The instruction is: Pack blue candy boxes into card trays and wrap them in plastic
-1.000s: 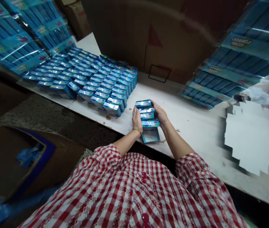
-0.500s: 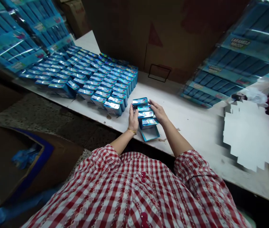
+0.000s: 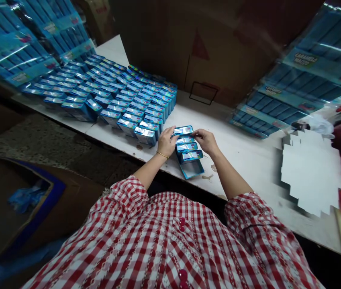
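Observation:
A shallow blue tray [image 3: 195, 171] with a pale inside lies near the table's front edge. Several small blue boxes with shiny ends stand in a row in it, and its near end is bare. My left hand [image 3: 166, 143], a thin bracelet on its wrist, grips the left end of the farthest blue box [image 3: 183, 130]. At that box's right end my right hand [image 3: 206, 141] pinches with thumb and fingers. Nearer me in the row are a middle box [image 3: 187, 147] and a front box [image 3: 192, 155], touched by neither hand.
Rows of standing blue boxes [image 3: 128, 105] cover the table to the left. Wrapped display packs rise at the back left [image 3: 19, 44] and at the right [image 3: 278, 92]. White cut card sheets [image 3: 311, 172] lie right. An open carton [image 3: 22, 224] stands below left.
Both hands have shifted from the row's sides to the far box. My right fingers have closed into a pinch at its right end, and that box sits slightly farther right.

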Demonstrator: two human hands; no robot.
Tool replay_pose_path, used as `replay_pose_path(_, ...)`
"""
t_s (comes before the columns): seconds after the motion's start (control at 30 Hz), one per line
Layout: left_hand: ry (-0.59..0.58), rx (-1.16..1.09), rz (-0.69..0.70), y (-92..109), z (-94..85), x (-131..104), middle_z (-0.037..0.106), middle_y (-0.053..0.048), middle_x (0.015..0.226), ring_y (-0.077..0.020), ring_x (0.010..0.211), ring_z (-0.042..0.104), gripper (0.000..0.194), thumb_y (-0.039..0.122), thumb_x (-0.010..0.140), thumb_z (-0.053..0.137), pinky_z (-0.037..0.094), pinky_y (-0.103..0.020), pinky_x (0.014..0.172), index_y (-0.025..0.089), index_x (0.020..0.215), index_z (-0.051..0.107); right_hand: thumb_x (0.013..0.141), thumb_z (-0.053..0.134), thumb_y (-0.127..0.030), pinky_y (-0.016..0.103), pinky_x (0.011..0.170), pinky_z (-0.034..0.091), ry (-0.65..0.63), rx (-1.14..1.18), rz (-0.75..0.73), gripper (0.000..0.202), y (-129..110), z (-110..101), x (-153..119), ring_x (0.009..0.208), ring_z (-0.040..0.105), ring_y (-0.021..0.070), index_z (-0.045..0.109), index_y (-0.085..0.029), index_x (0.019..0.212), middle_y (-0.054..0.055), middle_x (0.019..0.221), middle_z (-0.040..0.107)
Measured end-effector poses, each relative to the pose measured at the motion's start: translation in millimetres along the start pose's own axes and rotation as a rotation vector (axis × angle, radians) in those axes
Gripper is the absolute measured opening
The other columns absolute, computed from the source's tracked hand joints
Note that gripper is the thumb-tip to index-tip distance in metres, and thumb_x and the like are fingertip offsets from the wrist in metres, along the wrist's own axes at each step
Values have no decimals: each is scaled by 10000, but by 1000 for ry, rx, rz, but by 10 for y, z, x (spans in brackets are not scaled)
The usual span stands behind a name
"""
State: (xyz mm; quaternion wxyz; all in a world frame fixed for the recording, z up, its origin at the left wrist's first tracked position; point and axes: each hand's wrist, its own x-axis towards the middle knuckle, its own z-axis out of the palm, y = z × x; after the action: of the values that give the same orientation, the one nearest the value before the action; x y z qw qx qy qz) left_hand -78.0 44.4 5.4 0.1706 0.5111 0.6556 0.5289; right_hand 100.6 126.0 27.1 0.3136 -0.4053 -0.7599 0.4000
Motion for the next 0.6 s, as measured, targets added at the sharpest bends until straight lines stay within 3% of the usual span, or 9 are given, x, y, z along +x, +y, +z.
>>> replay_pose_path(0.13, -161, 54, -13, -12, -74, 97, 624, -103, 1136, -242, 1086, 561, 364, 281, 777, 576, 384, -352, 1005, 160, 1118, 617, 810, 471, -333, 397, 888, 438, 138, -203, -105, 289, -120, -44, -87, 970, 567, 214, 631, -215, 1019, 82, 1093, 615)
replay_pose_path(0.23, -222, -20, -122, -53, -105, 81, 542, -137, 1270, -240, 1234, 456, 442, 367, 842, 487, 279, -346, 1087, 116, 1198, 560, 821, 480, -471, 469, 1052, 278, -89, -391, -248, 486, -309, 62, -23, 1283, 351, 264, 521, -226, 1238, 89, 1386, 424)
replay_pose_path(0.3, -207, -104, -214, -89, -111, -74, 363, -159, 1423, -229, 1349, 289, 573, 430, 874, 409, 176, -351, 1128, 90, 1336, 401, 793, 496, -548, 560, 1085, 117, -319, -487, -243, 614, -365, 123, 77, 1356, 218, 307, 454, -224, 1313, 82, 1451, 334)
replay_pose_path(0.37, -249, -181, -253, -135, -92, -333, 177, -175, 1496, -235, 1390, 156, 749, 495, 843, 445, 120, -370, 1137, 85, 1421, 203, 781, 472, -608, 600, 1076, 26, -427, -455, -182, 672, -315, 111, 160, 1370, 182, 315, 432, -228, 1333, 76, 1451, 336)
replay_pose_path(0.43, -335, -212, -226, -178, -36, -613, 83, -205, 1505, -274, 1395, 99, 998, 536, 722, 604, 115, -407, 1134, 84, 1439, 77, 787, 398, -664, 555, 1098, 26, -316, -283, -115, 690, -170, 57, 155, 1378, 179, 273, 426, -246, 1337, 56, 1446, 350)
replay_pose_path(0.5, -396, -206, -174, -206, 50, -807, 68, -241, 1495, -323, 1388, 90, 1223, 518, 557, 747, 132, -455, 1123, 73, 1437, 23, 785, 314, -715, 490, 1113, 121, -111, -16, 15, 712, 14, 50, 19, 1368, 227, 228, 430, -269, 1328, 34, 1430, 379)
replay_pose_path(0.6, -416, -217, -117, -232, 149, -807, 192, -242, 1472, -343, 1367, 186, 1223, 473, 521, 775, 203, -479, 1101, 85, 1436, 63, 751, 298, -764, 443, 1044, 329, 13, 400, 311, 745, 239, 238, -364, 1256, 431, 230, 518, -253, 1247, 46, 1299, 537)
